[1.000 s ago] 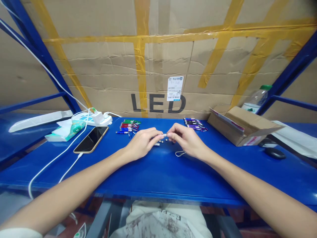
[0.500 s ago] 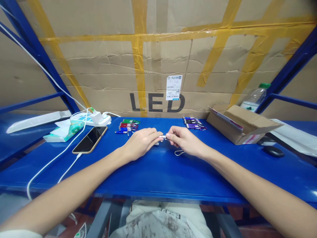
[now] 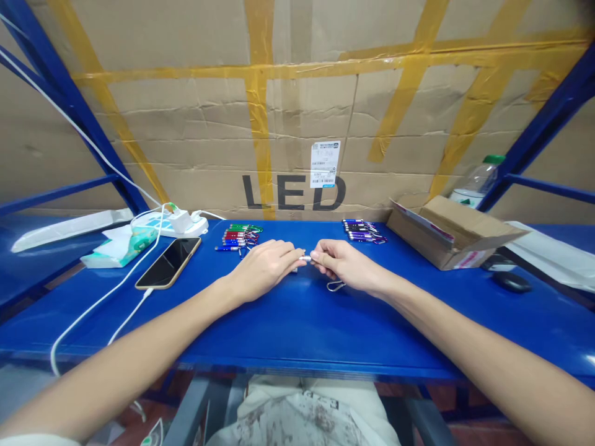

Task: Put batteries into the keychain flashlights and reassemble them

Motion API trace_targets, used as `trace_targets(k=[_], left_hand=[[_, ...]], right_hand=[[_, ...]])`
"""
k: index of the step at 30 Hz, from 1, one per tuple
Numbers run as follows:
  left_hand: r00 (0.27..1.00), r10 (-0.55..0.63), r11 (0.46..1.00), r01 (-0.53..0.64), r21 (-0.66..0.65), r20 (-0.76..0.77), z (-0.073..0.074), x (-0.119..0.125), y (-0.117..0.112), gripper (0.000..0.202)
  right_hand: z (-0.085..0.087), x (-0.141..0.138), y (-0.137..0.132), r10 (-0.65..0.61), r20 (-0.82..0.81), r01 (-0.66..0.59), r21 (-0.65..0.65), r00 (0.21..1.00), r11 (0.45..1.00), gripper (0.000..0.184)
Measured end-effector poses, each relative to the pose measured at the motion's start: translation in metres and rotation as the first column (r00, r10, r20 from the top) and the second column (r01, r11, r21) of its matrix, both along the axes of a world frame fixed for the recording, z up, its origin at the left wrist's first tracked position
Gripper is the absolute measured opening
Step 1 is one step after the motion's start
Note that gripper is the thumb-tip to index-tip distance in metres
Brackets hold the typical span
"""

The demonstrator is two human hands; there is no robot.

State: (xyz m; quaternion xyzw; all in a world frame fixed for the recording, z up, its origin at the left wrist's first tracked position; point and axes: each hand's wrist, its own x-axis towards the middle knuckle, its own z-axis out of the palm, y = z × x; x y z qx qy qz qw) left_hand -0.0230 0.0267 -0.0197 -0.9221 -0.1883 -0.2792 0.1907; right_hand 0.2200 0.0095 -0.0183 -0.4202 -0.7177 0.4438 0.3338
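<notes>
My left hand (image 3: 270, 266) is closed around one end of a small silver penlight (image 3: 305, 258), most of which the fingers hide. My right hand (image 3: 341, 263) pinches its other end between thumb and fingertips. A silver carabiner clip (image 3: 335, 286) hangs just below my right hand, close to the tabletop. Behind my left hand lies a row of green, red and blue penlights (image 3: 236, 236) with clips attached. Beyond my right hand is a second group of blue, black and purple penlights (image 3: 361, 231).
On the blue table (image 3: 297, 334), a phone (image 3: 168, 263) with a white cable, a tissue pack (image 3: 121, 244) and a power strip (image 3: 171, 222) are to the left. An open cardboard box (image 3: 458, 232), a black mouse (image 3: 511, 282) and a bottle (image 3: 478, 181) stand right.
Both hands stay nearly in place, still gripping the penlight. Its visible part between the fingertips has turned slightly, and the small pieces seen under it before are out of sight.
</notes>
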Motion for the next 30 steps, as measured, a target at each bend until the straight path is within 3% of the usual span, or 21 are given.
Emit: trace_targets(k=[4,9,14,17,22,30], left_hand=[[0.993,-0.036,0.986,0.054,-0.157,0.117,-0.001,0.002,0.001,0.029],[0.987,-0.018,0.982,0.047,-0.182,0.159,0.002,0.002,-0.001,0.025],[0.985,0.028,0.973,0.012,-0.231,0.169,0.004,0.0,-0.001,0.026],[0.986,0.033,0.97,0.009,-0.243,0.166,0.004,0.0,-0.001,0.027],[0.986,0.024,0.97,0.016,-0.241,0.163,0.004,0.0,-0.002,0.026],[0.989,0.017,0.965,0.022,-0.26,0.149,0.005,0.0,-0.002,0.028]], right_hand=[[0.01,0.006,0.001,0.046,0.067,-0.052,0.094,0.997,0.994,0.045],[0.025,0.023,0.002,0.058,0.258,-0.121,0.234,0.964,0.965,0.037],[0.035,0.044,0.005,0.276,0.542,-0.335,0.01,0.793,0.942,0.033],[0.035,0.05,0.008,0.323,0.616,-0.403,-0.009,0.719,0.915,0.028],[0.034,0.049,0.008,0.366,0.622,-0.459,-0.013,0.692,0.889,0.025],[0.033,0.042,0.002,0.367,0.615,-0.439,-0.037,0.698,0.898,0.021]])
